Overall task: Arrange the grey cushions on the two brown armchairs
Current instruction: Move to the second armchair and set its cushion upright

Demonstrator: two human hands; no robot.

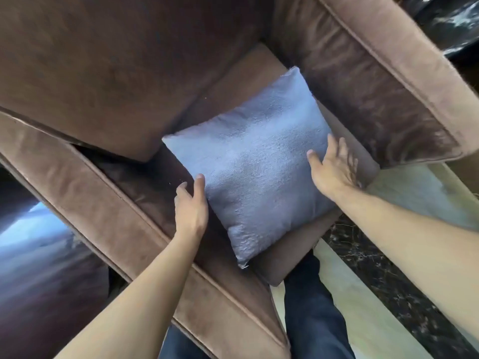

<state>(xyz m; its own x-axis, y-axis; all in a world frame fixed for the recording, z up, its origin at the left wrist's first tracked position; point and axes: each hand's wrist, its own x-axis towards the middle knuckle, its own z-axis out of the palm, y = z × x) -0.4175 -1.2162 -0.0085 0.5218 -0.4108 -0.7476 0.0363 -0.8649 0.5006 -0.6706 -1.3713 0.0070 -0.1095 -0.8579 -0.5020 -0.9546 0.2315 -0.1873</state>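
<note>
A square grey cushion (255,167) lies flat on the seat of a brown armchair (124,221), turned like a diamond. My left hand (190,207) rests against the cushion's left edge, fingers straight and slightly apart. My right hand (334,168) lies on the cushion's right edge with fingers spread. Neither hand closes around the fabric. Only one armchair and one cushion are in view.
The chair's back cushion (111,68) fills the upper left and its right arm (388,73) runs across the upper right. Pale and dark marble floor (375,275) lies at lower right. My legs in dark jeans (311,312) stand at the chair's front.
</note>
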